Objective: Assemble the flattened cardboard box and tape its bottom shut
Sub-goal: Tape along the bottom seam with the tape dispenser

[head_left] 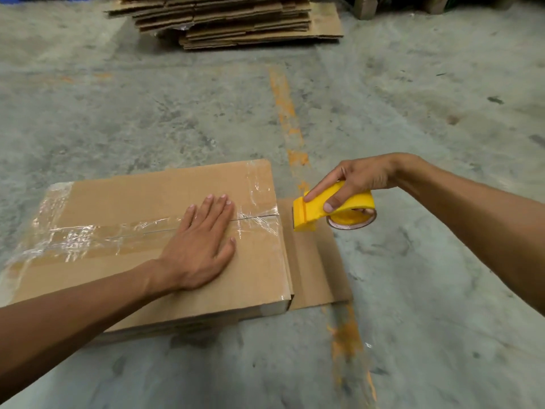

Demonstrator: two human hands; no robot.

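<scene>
A brown cardboard box (124, 202) stands on the concrete floor with its flaps folded shut on top. Clear tape (88, 234) runs along the centre seam and across both ends. My left hand (200, 246) lies flat, fingers spread, on the top near the seam. My right hand (356, 178) grips a yellow tape dispenser (324, 211) just off the box's right edge, its blade end pointing down at the side. A flap (318, 270) lies flat on the floor to the right of the box.
A stack of flattened cardboard boxes (230, 22) sits on the floor at the back. A worn orange line (290, 119) runs across the concrete floor past the box's right side. Wooden pallet feet (365, 7) show at the top right.
</scene>
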